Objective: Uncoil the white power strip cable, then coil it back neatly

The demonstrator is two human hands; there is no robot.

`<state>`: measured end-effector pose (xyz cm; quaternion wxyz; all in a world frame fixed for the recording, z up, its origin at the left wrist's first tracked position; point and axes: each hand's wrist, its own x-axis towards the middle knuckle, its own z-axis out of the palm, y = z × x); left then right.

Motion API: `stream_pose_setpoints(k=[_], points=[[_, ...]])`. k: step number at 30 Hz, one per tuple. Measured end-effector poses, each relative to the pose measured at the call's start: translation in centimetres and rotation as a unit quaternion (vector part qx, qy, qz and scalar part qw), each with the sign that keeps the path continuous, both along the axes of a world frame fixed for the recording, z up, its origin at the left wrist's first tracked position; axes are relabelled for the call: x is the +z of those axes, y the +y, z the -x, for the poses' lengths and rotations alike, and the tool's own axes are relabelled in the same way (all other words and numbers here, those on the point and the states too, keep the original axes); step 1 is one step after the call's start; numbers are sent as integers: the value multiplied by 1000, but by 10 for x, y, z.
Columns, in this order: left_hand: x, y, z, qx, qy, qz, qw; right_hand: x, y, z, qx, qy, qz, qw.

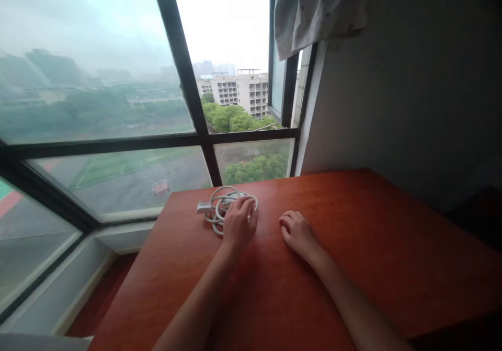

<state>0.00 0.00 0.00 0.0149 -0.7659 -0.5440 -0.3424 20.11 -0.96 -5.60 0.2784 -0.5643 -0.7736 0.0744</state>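
Note:
A coiled white cable (pixel 219 204) with a small plug block at its left end lies on the reddish-brown wooden table (pixel 353 246) near the far left corner. My left hand (pixel 238 223) rests on the right part of the coil, fingers curled over the loops. My right hand (pixel 297 231) lies on the bare tabletop a short way to the right of the cable, fingers curled under, holding nothing that shows.
A large window with dark frames (pixel 188 84) runs behind and left of the table, one pane open at the right. A grey cloth (pixel 317 11) hangs above. A grey wall (pixel 411 89) borders the table's far right side.

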Motion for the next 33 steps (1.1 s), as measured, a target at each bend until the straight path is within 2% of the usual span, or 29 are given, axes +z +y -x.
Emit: stream_pose_setpoints(k=[3, 5, 7, 10, 12, 16, 20, 24, 28, 30, 33], points=[[10, 3, 18, 88, 57, 23, 994, -1, 0, 0, 0, 4, -3, 1000], [6, 5, 25, 128, 105, 65, 984, -1, 0, 0, -2, 7, -4, 1000], [-2, 6, 27, 130, 143, 95, 977, -2, 0, 0, -3, 10, -2, 1000], [-14, 8, 27, 110, 165, 105, 975, -3, 1, 0, -1, 18, -3, 1000], [-16, 9, 27, 92, 158, 103, 978, -3, 2, -1, -3, 29, -10, 1000], [-12, 8, 25, 22, 140, 102, 985, -5, 7, -7, -11, 72, -29, 997], [-7, 1, 15, -40, 155, 123, 979, -4, 11, -14, -26, 124, -46, 991], [0, -12, -3, -145, 136, 145, 969, -1, 13, -17, -42, 168, -38, 984], [6, -24, -20, -258, 101, 151, 949, 1, 10, -15, -40, 149, -13, 988], [7, -24, -24, -271, 59, 155, 948, 3, 9, -13, -35, 117, 1, 993], [3, -17, -20, -207, -42, 151, 966, 5, 7, -12, -31, 93, 14, 995]])
